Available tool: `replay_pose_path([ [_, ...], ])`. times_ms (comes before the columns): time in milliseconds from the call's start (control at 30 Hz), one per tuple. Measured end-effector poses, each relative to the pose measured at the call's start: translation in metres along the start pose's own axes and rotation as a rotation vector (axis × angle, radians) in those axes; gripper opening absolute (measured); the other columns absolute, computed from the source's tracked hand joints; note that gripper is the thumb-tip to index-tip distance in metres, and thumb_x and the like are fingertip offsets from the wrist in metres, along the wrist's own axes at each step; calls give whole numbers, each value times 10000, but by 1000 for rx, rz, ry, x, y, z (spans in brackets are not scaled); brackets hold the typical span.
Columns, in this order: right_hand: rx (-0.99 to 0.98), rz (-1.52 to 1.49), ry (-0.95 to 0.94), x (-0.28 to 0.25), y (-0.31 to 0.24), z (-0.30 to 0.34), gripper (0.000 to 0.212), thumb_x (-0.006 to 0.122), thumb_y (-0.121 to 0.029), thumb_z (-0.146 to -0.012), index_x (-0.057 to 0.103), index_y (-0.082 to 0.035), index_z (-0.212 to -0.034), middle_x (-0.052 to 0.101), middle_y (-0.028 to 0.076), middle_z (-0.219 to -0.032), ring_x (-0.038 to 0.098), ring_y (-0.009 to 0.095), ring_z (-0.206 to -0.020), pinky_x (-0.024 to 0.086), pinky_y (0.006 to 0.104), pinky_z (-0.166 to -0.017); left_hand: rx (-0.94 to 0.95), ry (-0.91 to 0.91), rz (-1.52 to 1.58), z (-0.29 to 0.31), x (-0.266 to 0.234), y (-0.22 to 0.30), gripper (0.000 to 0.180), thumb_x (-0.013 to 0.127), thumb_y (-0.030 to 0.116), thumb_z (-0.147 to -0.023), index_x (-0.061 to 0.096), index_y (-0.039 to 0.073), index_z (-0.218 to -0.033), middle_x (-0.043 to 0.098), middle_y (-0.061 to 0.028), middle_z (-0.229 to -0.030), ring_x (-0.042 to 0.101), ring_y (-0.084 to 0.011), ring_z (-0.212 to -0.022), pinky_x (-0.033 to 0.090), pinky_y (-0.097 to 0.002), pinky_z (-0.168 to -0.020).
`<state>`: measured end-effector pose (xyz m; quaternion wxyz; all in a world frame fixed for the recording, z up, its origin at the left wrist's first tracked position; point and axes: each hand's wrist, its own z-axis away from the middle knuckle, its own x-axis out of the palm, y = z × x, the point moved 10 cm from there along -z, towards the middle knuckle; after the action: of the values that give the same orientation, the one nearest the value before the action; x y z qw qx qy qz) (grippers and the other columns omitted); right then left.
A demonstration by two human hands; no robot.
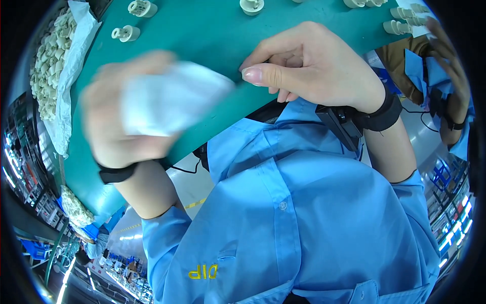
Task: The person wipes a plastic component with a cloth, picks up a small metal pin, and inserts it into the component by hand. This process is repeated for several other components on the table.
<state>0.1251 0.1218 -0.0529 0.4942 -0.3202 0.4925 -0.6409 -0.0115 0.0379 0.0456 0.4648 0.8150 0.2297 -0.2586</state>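
Observation:
My left hand [116, 111] is smeared by motion above the green tabletop, its fingers closed round a pale white piece [172, 99]. That piece looks like folded sheet or film, but blur hides its exact kind. To its right my right hand [309, 66] is closed in a pinch, thumb near the forefinger. A small dark spot shows at the fingertips, too unclear to name. Cream plastic fittings stand on the table beyond my hands, among them one fitting [126, 34] near my left hand and another [251, 6] at the far middle.
At the left, a white bag [76, 66] lies open with a heap of cream fittings [52, 66]. More fittings [397, 27] stand in rows at the far right, close to a co-worker's hand [450, 71]. The green table's [202, 30] near edge runs before my body.

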Motion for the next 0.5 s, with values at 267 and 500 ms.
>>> replay_pose_path([
  [267, 36, 64, -26, 2, -11, 0, 243, 713, -222, -978, 755, 10, -1035, 676, 39, -689, 568, 62, -561, 431, 239, -502, -136, -405, -253, -9, 46, -20, 207, 743, 19, -619, 668, 44, -811, 648, -114, -844, 633, -352, -708, 493, -417, -572],
  [500, 75, 119, -24, -3, -20, 0, 219, 720, -195, -970, 765, 18, -991, 658, 40, -595, 507, 42, -487, 342, 246, -443, -60, -425, -111, -12, 60, -6, 162, 713, -19, -651, 589, 28, -744, 579, -98, -774, 599, -323, -674, 440, -402, -543],
])
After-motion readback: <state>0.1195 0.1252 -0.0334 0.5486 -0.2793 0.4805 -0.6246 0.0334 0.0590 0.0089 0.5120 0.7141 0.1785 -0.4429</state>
